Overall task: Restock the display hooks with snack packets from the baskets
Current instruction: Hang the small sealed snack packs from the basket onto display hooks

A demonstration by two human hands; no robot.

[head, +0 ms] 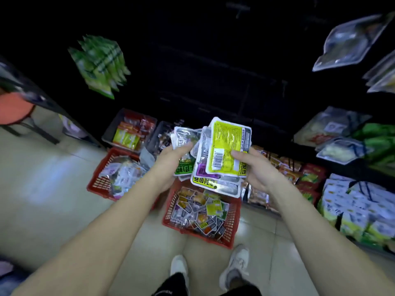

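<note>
Snack packets filled both hands, a fanned bundle of flat sachets held up over the floor. The left hand gripped the bundle's left side from below. Its thumb lay across a silver packet and its fingers curled underneath, out of sight. A green-labelled packet showed just below that thumb. The right hand gripped the right side, thumb pressed on the lower right corner of the yellow packet. That packet lay topmost with its barcode facing up, and the fingers were curled behind the bundle. A purple packet peeked out beneath the yellow one.

Under the bundle a red basket stood on the tiled floor, loosely filled with small mixed sachets, just ahead of two pale shoes. A second red basket stood to its left with pale packets inside; whether the two touched could not be told. Behind it, at the foot of the dark display rack, a dark basket held red and yellow packets, and another dark basket stood just beside it.

Green packets hung in a row at the rack's upper left, and clear packets hung at its upper right. The hooks themselves were lost in the dark. Red and orange packs lined the rack's lower right edge. A red stool stood at the floor's far left edge.
</note>
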